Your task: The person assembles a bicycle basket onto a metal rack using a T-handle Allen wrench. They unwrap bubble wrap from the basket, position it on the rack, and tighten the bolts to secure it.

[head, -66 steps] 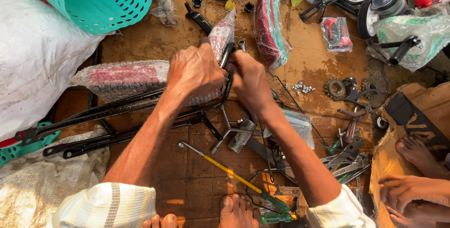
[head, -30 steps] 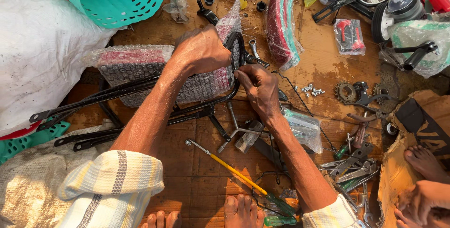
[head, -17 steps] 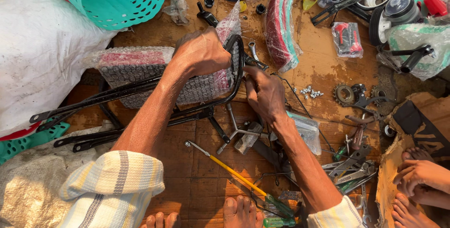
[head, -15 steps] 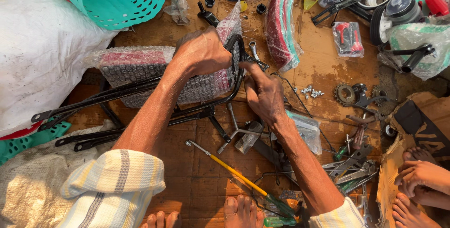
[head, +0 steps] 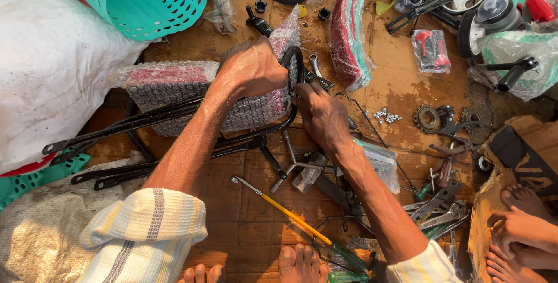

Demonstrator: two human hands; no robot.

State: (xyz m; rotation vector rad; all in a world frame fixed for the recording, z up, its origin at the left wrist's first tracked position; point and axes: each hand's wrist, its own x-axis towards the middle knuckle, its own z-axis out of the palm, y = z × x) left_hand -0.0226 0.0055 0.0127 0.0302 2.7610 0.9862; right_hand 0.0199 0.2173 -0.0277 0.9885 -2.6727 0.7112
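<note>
A black bicycle frame (head: 174, 114), part-wrapped in bubble wrap (head: 174, 91), lies across the middle of the floor (head: 401, 85). The left hand (head: 250, 70) clamps down on the wrapped tube, apparently steadying it. The right hand (head: 319, 114) closes its fingers around a small wrench (head: 315, 66) at the frame's end.

Warm low sunlight, soft shadows, sharp focus, mild wide-angle edge distortion

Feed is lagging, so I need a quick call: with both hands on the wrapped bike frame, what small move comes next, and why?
Probably keep the left hand pressing the bubble-wrapped frame down while the right hand works at the black bracket. The small spanner lies just beyond those fingers, within easy reach if the fitting needs tightening.
</note>
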